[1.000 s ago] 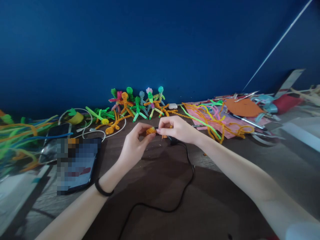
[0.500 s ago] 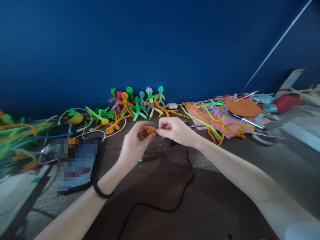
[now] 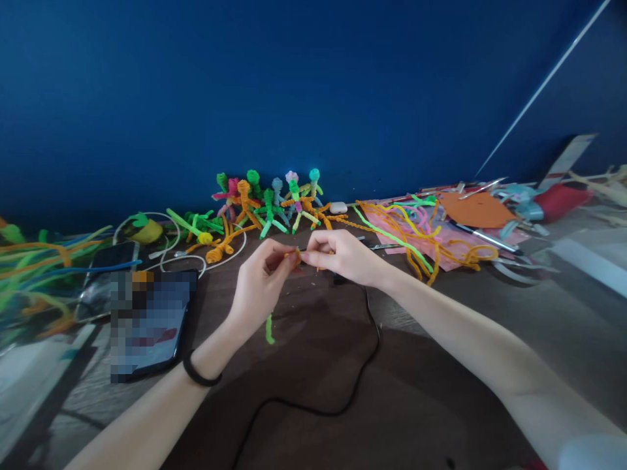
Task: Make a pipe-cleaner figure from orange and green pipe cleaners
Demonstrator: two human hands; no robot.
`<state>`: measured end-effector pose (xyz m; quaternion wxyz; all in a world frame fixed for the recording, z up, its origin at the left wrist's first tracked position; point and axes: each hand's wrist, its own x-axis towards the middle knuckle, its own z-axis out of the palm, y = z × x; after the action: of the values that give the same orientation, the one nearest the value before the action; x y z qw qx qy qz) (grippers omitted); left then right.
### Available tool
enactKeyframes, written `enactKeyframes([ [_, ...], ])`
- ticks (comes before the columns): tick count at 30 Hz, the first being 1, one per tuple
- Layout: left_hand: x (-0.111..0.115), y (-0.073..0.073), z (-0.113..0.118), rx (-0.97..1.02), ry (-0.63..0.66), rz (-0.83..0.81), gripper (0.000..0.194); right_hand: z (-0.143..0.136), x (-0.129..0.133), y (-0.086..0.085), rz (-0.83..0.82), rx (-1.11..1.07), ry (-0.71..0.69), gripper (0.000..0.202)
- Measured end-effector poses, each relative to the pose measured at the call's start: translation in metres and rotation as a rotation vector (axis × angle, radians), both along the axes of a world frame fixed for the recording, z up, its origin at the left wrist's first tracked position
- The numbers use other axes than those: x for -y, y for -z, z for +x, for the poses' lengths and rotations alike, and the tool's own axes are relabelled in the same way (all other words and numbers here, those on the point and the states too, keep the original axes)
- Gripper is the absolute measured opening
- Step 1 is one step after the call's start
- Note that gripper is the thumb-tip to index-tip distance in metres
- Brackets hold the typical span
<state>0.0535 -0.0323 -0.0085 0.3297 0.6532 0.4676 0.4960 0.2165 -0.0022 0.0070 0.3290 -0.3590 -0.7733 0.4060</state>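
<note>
Both hands meet above the dark table at the centre. My left hand point(image 3: 259, 287) pinches a small orange pipe-cleaner piece point(image 3: 295, 256) at its fingertips, and a short green pipe-cleaner end point(image 3: 269, 328) hangs down below its palm. My right hand point(image 3: 343, 258) grips the same orange piece from the right, fingertips touching those of the left. A black band sits on my left wrist. Behind the hands stands a group of several coloured pipe-cleaner figures point(image 3: 269, 202) against the blue wall.
A phone point(image 3: 147, 326) lies at the left beside white cables point(image 3: 171, 258) and loose pipe cleaners point(image 3: 34, 274). A black cable point(image 3: 343, 385) loops under my hands. Pink paper with orange and green pipe cleaners point(image 3: 416, 238), orange paper point(image 3: 475, 210) and scraps lie at the right.
My left hand has turned and dropped slightly, and a green pipe-cleaner end now hangs below it. The orange piece is more hidden between the fingertips. My right hand has barely moved.
</note>
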Motion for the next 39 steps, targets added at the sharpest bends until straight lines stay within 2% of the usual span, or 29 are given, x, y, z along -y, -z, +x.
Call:
enactKeyframes([
  [4, -0.007, 0.000, -0.006, 0.164, -0.014, -0.084, 0.010, 0.002, -0.004, 0.000, 0.039, 0.113, -0.013, 0.025],
  [7, -0.012, 0.001, -0.010, 0.272, -0.029, -0.149, 0.012, 0.006, -0.009, 0.005, 0.121, 0.323, 0.137, 0.025],
  [10, -0.015, 0.001, -0.013, 0.423, 0.014, -0.217, 0.013, 0.010, -0.014, 0.015, 0.233, 0.680, 0.359, 0.036],
  [12, -0.017, 0.001, -0.014, 0.509, 0.053, -0.254, 0.013, 0.011, -0.016, 0.023, 0.259, 0.858, 0.405, 0.044],
  [15, -0.022, 0.004, -0.020, 0.600, 0.098, -0.305, 0.012, 0.011, -0.018, 0.032, 0.229, 0.927, 0.411, 0.047],
  [19, -0.034, 0.018, -0.034, 0.687, 0.152, -0.367, 0.011, 0.012, -0.029, 0.038, 0.119, 0.796, 0.352, 0.037],
  [21, -0.039, 0.026, -0.043, 0.744, 0.167, -0.421, 0.010, 0.013, -0.037, 0.041, -0.021, 0.653, 0.314, 0.033],
  [25, -0.047, 0.036, -0.056, 0.848, 0.168, -0.506, 0.009, 0.012, -0.049, 0.051, -0.432, 0.089, 0.166, 0.020],
  [27, -0.049, 0.040, -0.061, 0.874, 0.158, -0.514, 0.008, 0.008, -0.052, 0.057, -0.527, -0.157, 0.081, 0.021],
  [29, -0.051, 0.043, -0.065, 0.886, 0.168, -0.511, 0.008, 0.003, -0.052, 0.063, -0.567, -0.297, 0.007, 0.021],
  [33, -0.055, 0.050, -0.068, 0.879, 0.234, -0.544, 0.007, -0.002, -0.053, 0.072, -0.667, -0.508, -0.250, 0.018],
  [35, -0.057, 0.053, -0.068, 0.881, 0.260, -0.565, 0.007, -0.003, -0.054, 0.075, -0.711, -0.534, -0.377, 0.022],
  [39, -0.058, 0.055, -0.069, 0.872, 0.292, -0.573, 0.008, -0.006, -0.055, 0.079, -0.709, -0.482, -0.478, 0.027],
])
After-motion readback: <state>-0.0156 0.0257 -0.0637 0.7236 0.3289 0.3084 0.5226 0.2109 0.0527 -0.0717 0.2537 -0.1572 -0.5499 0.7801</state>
